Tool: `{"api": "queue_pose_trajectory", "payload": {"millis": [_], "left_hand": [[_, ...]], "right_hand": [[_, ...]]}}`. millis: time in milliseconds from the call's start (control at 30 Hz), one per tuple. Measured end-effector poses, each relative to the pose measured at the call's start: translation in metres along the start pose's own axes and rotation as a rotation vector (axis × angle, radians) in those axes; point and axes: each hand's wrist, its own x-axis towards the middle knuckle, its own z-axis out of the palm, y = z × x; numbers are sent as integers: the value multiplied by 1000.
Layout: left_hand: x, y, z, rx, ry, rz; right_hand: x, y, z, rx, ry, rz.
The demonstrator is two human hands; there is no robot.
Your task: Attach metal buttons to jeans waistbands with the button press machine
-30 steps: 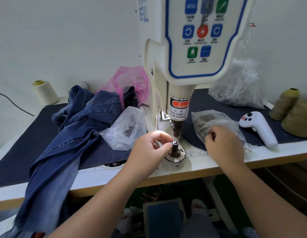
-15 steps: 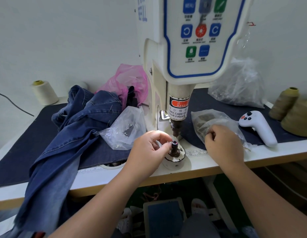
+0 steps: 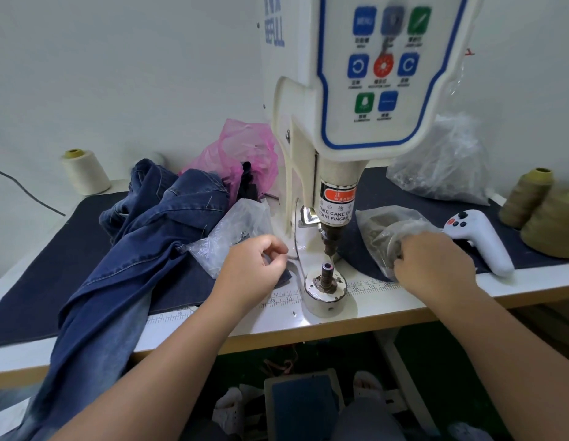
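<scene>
The white button press machine (image 3: 381,74) stands at the middle of the table. Its upper punch (image 3: 330,240) hangs just above the lower die post (image 3: 327,276), and a small ring-shaped piece sits on the post's tip. My left hand (image 3: 254,265) lies left of the post, apart from it, fingers loosely curled with nothing visible in them. My right hand (image 3: 432,262) grips the mouth of a clear bag of metal buttons (image 3: 388,227) right of the machine. Blue jeans (image 3: 143,249) lie heaped on the left and hang over the front edge.
A second clear bag (image 3: 235,237) lies between the jeans and the machine, a pink bag (image 3: 245,151) behind. A big clear bag (image 3: 445,163), a white handheld controller (image 3: 480,240) and olive thread cones (image 3: 528,195) are at right. A cream cone (image 3: 86,171) stands far left, a foot pedal (image 3: 302,405) below.
My left hand has let go of the lower die post and drawn back to the left, leaving the small piece on its tip. My right hand stays at the button bag.
</scene>
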Motion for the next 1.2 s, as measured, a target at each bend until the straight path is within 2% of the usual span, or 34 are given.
{"api": "queue_pose_trajectory", "payload": {"millis": [200, 400, 433, 533, 567, 700, 900, 1033, 1200], "left_hand": [[7, -10, -3, 46, 95, -1], [14, -18, -10, -53, 295, -37], [14, -21, -10, -64, 313, -39], [14, -29, -8, -92, 320, -65], [15, -32, -8, -97, 307, -85], [17, -39, -5, -106, 263, -134], [16, -43, -5, -66, 230, -138], [17, -44, -5, -67, 220, -149], [16, -44, -4, -58, 221, -163]], "right_hand": [[8, -6, -18, 67, -290, 103], [10, -5, -17, 111, -376, 132], [9, -5, -14, 118, -334, 115], [4, 1, -3, 120, -53, -16], [2, 2, -1, 108, -20, -38], [2, 0, -2, 116, -26, -47], [-3, -1, -2, 155, 58, -56], [3, -2, -14, 126, -115, 19], [0, 4, -1, 154, 17, -70]]}}
